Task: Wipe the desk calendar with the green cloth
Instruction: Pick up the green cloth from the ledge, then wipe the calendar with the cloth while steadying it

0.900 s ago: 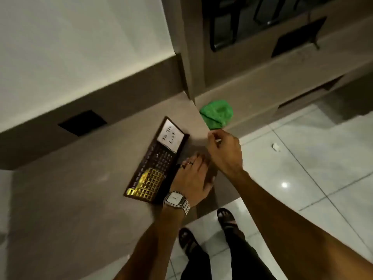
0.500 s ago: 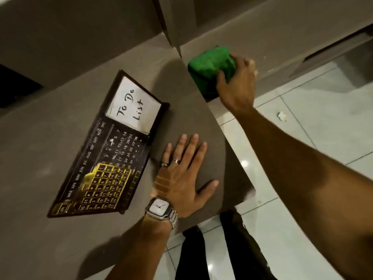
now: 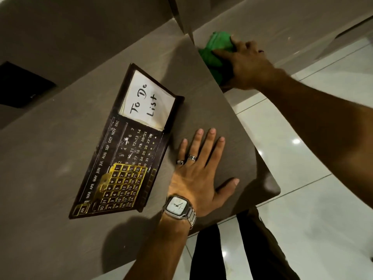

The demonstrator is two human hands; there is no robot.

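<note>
The dark brown desk calendar (image 3: 121, 158) lies flat on the grey-brown table (image 3: 50, 148), with a gold date grid at its near end and a white "To Do List" note at its far end. My left hand (image 3: 199, 174) rests flat on the table just right of the calendar, fingers spread, a watch on the wrist. The green cloth (image 3: 217, 51) sits bunched on a lower ledge beyond the table's far right corner. My right hand (image 3: 246, 65) closes around the cloth, fingers over its top.
A vertical post (image 3: 181, 15) rises behind the table next to the cloth. A dark rectangular opening (image 3: 22, 85) sits in the wall at left. White glossy floor tiles (image 3: 323, 178) lie to the right, below the table edge. My legs (image 3: 242, 249) stand at the table's near corner.
The view has moved closer over the table. My right hand reached from near the table edge to the green cloth and closed on it. My left hand flattened beside the calendar.
</note>
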